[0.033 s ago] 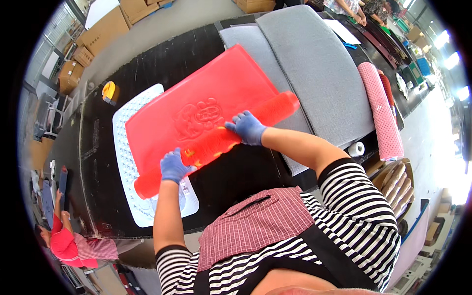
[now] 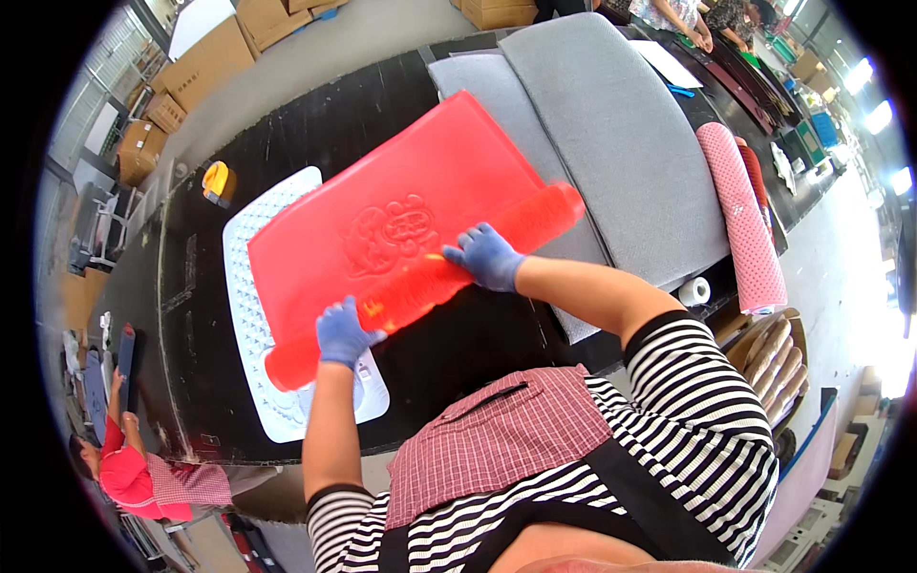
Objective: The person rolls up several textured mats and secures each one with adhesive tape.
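A red mat with an embossed figure lies partly rolled up, its near edge wound into a bristly red roll with yellow marks. My left hand, in a blue glove, grips the roll near its left end, thumb toward the middle. Right of the middle, my right hand, also gloved in blue, holds the same roll from above. Both palms hide part of it. Under the red mat's left side sits a pale blue mat with raised bumps.
Grey mats are stacked to the right on the black table. Beyond them lie a pink rolled mat and a white tape roll. A yellow tape dispenser stands far left. Other people work at the left and far right.
My right hand has shifted slightly nearer and to the right on the roll. Fewer yellow marks show on the roll. The whole view has moved a little.
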`<state>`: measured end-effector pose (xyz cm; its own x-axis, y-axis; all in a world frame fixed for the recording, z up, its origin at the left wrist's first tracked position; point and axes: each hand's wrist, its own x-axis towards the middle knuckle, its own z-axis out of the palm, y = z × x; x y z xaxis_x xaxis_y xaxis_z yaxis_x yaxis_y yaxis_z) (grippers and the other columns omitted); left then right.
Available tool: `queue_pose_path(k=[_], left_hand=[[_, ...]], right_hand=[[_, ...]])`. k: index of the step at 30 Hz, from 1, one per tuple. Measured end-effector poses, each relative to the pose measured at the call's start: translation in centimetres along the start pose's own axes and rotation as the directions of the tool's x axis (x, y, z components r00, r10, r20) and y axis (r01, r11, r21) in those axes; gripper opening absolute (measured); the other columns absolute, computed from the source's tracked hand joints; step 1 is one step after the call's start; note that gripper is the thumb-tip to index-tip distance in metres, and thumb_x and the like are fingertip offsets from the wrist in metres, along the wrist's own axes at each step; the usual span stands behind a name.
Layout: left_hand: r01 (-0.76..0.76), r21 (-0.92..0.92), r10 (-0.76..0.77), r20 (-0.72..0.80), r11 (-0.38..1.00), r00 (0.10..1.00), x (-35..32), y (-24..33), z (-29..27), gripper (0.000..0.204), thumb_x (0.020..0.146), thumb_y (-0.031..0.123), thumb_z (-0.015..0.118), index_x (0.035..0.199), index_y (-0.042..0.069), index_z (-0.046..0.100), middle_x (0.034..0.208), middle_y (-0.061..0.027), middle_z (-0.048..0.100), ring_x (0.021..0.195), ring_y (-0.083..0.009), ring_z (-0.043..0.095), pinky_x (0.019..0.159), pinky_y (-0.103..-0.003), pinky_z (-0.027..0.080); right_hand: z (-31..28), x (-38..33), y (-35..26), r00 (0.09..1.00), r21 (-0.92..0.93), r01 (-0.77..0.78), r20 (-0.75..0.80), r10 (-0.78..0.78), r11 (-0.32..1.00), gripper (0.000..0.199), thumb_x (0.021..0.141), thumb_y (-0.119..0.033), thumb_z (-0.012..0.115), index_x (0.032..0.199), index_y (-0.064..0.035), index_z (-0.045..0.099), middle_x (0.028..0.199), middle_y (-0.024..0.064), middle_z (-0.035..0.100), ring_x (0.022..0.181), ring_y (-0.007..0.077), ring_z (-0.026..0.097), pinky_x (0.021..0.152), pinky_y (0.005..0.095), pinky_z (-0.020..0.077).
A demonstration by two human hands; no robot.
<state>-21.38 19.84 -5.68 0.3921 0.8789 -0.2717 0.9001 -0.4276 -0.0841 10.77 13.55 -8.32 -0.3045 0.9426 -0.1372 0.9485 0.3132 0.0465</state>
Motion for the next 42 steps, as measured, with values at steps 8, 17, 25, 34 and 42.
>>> queue_pose_path(k=[8, 17, 25, 34, 42], left_hand=[[-0.029, -0.095, 0.014, -0.158, 0.995, 0.987, -14.1, 6.0, 8.0, 0.112, 0.057, 0.062, 0.084, 0.143, 0.006, 0.039, 0.126, -0.0194, 0.055, 0.117, -0.0364, 0.055, 0.1, -0.053, 0.042], [-0.04, -0.271, 0.063, 0.078, 0.962, 0.995, -1.7, 0.2, 2.3, 0.094, 0.075, 0.062, 0.074, 0.146, 0.008, 0.044, 0.128, -0.0209, 0.061, 0.121, -0.0359, 0.059, 0.101, -0.048, 0.045], [-0.018, -0.563, 0.254, 0.344, 0.827, 0.904, 4.1, -2.1, 0.7, 0.084, 0.084, 0.058, 0.07, 0.148, 0.01, 0.045, 0.129, -0.0217, 0.063, 0.122, -0.0369, 0.059, 0.103, -0.041, 0.045], [-0.07, -0.55, 0.259, 0.273, 0.832, 0.926, 2.1, -1.0, 0.1, 0.098, 0.078, 0.064, 0.072, 0.15, 0.005, 0.04, 0.133, -0.0239, 0.058, 0.127, -0.0367, 0.054, 0.106, -0.044, 0.042], [-0.083, 0.175, 0.128, -0.26, 0.981, 0.957, -2.2, 7.0, 1.8, 0.119, 0.06, 0.069, 0.08, 0.152, 0.01, 0.034, 0.142, -0.0225, 0.049, 0.133, -0.0329, 0.047, 0.109, -0.056, 0.036]], right_hand=[[1.1, -6.6, -1.8, 0.979, 0.012, 0.202, -0.011, -0.202, 0.979, 0.044, 0.09, -0.026, 0.06, 0.134, -0.0215, 0.056, 0.102, 0.0085, 0.065, 0.103, 0.0269, 0.063, 0.091, 0.04, 0.0442], [-1.4, -0.8, 7.9, 0.909, 0.262, -0.095, -0.371, 0.191, 0.96, 0.074, 0.071, -0.047, 0.083, 0.135, -0.0193, 0.057, 0.133, 0.009, 0.059, 0.129, 0.0273, 0.052, 0.101, 0.0489, 0.0408], [6.3, -3.0, 21.7, 0.726, 0.908, -0.353, 0.113, 0.678, 0.226, 0.087, 0.08, -0.05, 0.079, 0.145, -0.0036, 0.046, 0.139, 0.0214, 0.056, 0.129, 0.0327, 0.054, 0.11, 0.0402, 0.0402], [7.7, -2.9, 18.5, 0.765, 0.968, -0.249, 0.182, 0.618, 0.023, 0.079, 0.081, -0.042, 0.08, 0.142, -0.0025, 0.05, 0.126, 0.0183, 0.065, 0.118, 0.0268, 0.061, 0.103, 0.0381, 0.0463], [6.2, -2.7, 18.3, 0.735, 0.923, -0.346, 0.156, 0.66, 0.167, 0.076, 0.084, -0.045, 0.075, 0.14, 0.0001, 0.051, 0.125, 0.0207, 0.065, 0.122, 0.031, 0.06, 0.105, 0.0381, 0.0446]])
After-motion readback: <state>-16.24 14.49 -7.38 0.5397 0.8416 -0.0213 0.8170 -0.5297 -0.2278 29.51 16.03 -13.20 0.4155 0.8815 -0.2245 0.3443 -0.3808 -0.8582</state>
